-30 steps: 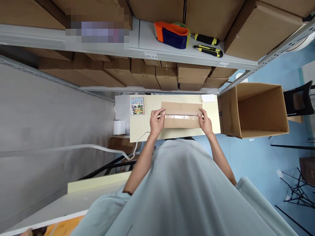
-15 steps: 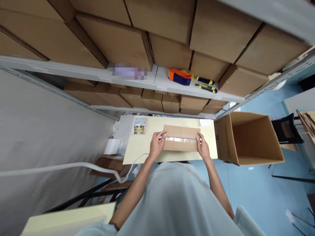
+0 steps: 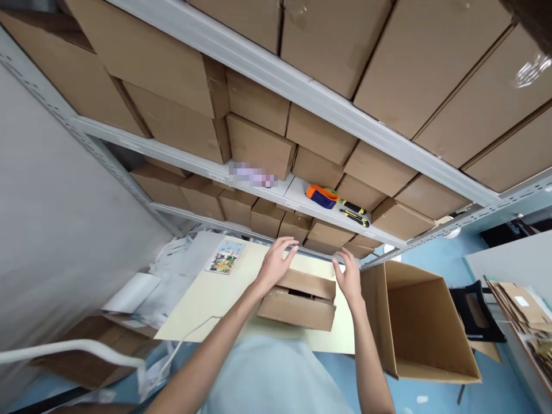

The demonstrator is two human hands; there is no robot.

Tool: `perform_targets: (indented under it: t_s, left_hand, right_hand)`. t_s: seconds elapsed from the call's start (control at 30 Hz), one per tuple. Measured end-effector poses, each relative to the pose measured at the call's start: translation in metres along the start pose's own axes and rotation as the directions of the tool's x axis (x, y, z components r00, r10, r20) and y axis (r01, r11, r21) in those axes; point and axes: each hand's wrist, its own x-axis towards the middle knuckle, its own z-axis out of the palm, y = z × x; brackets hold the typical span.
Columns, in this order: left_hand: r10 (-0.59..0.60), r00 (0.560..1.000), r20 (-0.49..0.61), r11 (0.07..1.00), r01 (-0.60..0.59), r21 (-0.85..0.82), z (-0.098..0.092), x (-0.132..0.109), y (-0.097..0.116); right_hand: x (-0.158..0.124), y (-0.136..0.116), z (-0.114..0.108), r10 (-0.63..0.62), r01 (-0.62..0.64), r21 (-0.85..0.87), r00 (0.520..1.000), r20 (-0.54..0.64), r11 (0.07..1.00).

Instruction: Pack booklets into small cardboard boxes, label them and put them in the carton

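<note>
A small brown cardboard box [image 3: 297, 313] lies on the pale yellow table in front of me. Its top flaps nearly meet, and a dark gap runs between them. My left hand [image 3: 276, 263] is over the box's far left side, fingers apart and holding nothing; whether it touches the cardboard I cannot tell. Past the right end of the box, my right hand [image 3: 348, 278] is raised with its fingers spread and nothing in them.
A colourful printed card [image 3: 225, 256] lies at the table's left. On the shelf ahead are an orange and blue tape dispenser [image 3: 322, 196] and two yellow-black cutters [image 3: 354, 217], among stacked cartons. A large open carton [image 3: 425, 322] stands right of the table [image 3: 190, 313].
Both hands have let go of the box and moved away from me. The clear-taped side no longer faces up; the flaps with a gap do. My view has tilted up towards the shelves.
</note>
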Motion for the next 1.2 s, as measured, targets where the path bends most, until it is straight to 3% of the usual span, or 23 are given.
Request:
perform_targets:
  t_s: [0.1,0.23,0.37,0.47,0.57,0.67,0.77,0.97,1.1,1.2]
  left_hand:
    - [0.066,0.997,-0.033,0.997,-0.067,-0.031,-0.001,0.02,0.025]
    - [0.107,0.991,-0.077,0.992,-0.111,-0.053,-0.006,0.031,0.047]
    - [0.101,0.987,-0.124,0.992,-0.109,-0.064,-0.013,0.033,0.052]
    - [0.112,0.984,-0.138,0.991,-0.12,-0.052,-0.012,0.039,0.05]
    - [0.128,0.983,-0.134,0.99,-0.134,-0.034,-0.005,0.054,0.051]
    - [0.133,0.983,-0.126,0.99,-0.137,-0.022,0.002,0.069,0.06]
    - [0.147,0.983,-0.114,0.988,-0.152,-0.033,0.002,0.076,0.073]
    - [0.146,0.976,-0.163,0.983,-0.161,-0.086,-0.011,0.051,0.084]
    - [0.109,0.983,-0.15,0.987,-0.124,-0.098,-0.023,0.022,0.075]
    - [0.061,0.986,-0.154,0.99,-0.08,-0.117,-0.031,0.001,0.064]
  right_hand:
    - [0.04,-0.021,-0.008,-0.105,0.105,-0.002,0.994,-0.029,0.994]
    - [0.069,-0.047,-0.012,-0.22,0.22,0.016,0.975,-0.024,0.975]
    - [0.089,-0.054,-0.005,-0.307,0.307,0.013,0.952,0.002,0.952]
    - [0.123,-0.048,0.003,-0.324,0.327,-0.061,0.945,0.055,0.943]
    - [0.173,-0.046,0.013,-0.266,0.294,-0.217,0.952,0.151,0.931]
    - [0.22,-0.054,0.025,-0.069,0.191,-0.414,0.954,0.291,0.89]
    - [0.247,-0.063,0.04,0.098,0.112,-0.517,0.927,0.362,0.848]
    - [0.25,-0.063,0.061,0.167,0.056,-0.542,0.92,0.354,0.838]
    - [0.24,-0.061,0.055,0.125,0.073,-0.502,0.929,0.349,0.862]
    - [0.212,-0.059,0.049,0.074,0.081,-0.425,0.939,0.335,0.902]
